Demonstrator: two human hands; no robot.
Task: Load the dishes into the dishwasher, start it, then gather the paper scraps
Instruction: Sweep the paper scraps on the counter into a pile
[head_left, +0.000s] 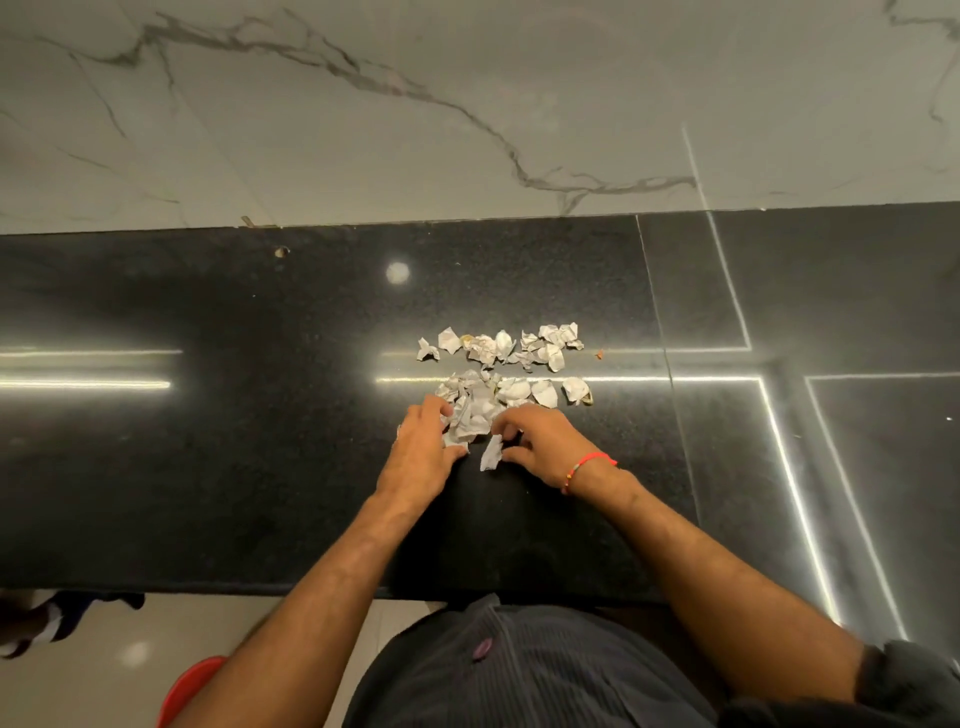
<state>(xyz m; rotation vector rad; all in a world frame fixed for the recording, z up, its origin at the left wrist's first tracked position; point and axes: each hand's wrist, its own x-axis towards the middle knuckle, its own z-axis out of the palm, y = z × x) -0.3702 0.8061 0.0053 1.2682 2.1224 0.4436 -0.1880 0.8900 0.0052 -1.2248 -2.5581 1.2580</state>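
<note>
Several crumpled white paper scraps lie on the black counter (208, 467) in two loose rows: a far row (498, 345) and a near row (514, 392). My left hand (423, 447) lies flat on the counter, its fingers touching the left side of a clump of scraps (472, 415). My right hand (545, 436), with a red thread on its wrist, rests curled to the right of that clump. Its fingertips touch a single long scrap (491, 453) that lies between both hands. Neither hand has lifted anything.
A white marble wall (415, 104) rises behind the counter. A tiny orange crumb (599, 354) lies right of the far row. The counter's front edge runs just before my body. A red object (192, 686) is on the floor at the lower left.
</note>
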